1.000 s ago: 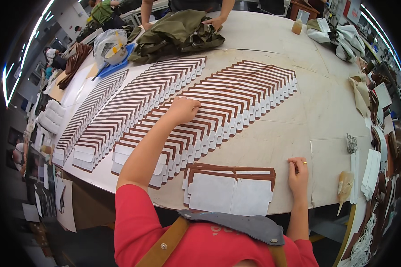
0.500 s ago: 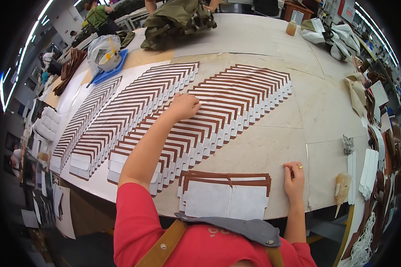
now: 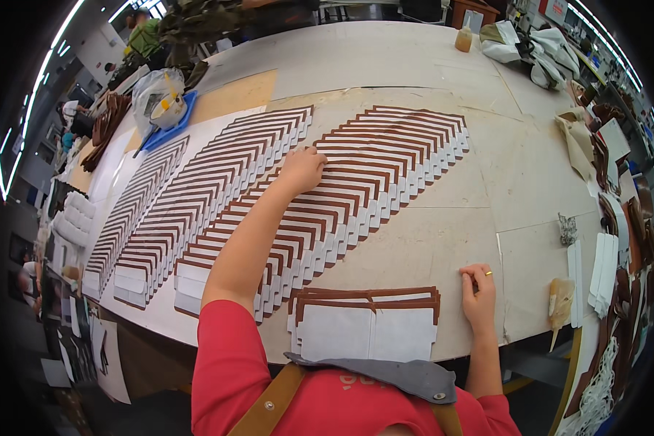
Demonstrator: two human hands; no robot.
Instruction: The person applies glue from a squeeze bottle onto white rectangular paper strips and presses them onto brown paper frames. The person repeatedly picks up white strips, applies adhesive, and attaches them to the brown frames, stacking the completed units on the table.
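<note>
My left hand (image 3: pixel 303 171) rests with bent fingers on the right-hand row of overlapping white panels with brown edges (image 3: pixel 356 192). Its fingertips touch the upper left side of that row; whether they pinch one panel is hidden. Two more such rows, a middle one (image 3: pixel 196 200) and a narrower one (image 3: pixel 134 211), slant alongside to the left. Close to my body lies a small stack of wider white pieces with brown borders (image 3: pixel 367 327). Right of this stack, my right hand (image 3: pixel 478 287), with a ring, is curled closed over the table; what its fingers hold, if anything, cannot be seen.
A blue tray (image 3: pixel 178 127) with a white tub (image 3: pixel 168 112) stands far left. A glue bottle (image 3: pixel 560 301) lies near the right edge beside white strips (image 3: pixel 575 283). A small jar (image 3: pixel 463 39) and grey-white bundled pieces (image 3: pixel 541 58) are at the back.
The olive-green bag at the far edge has moved left off the table, and the co-worker's hands there are out of view. My hands have barely moved; the view has shifted slightly.
</note>
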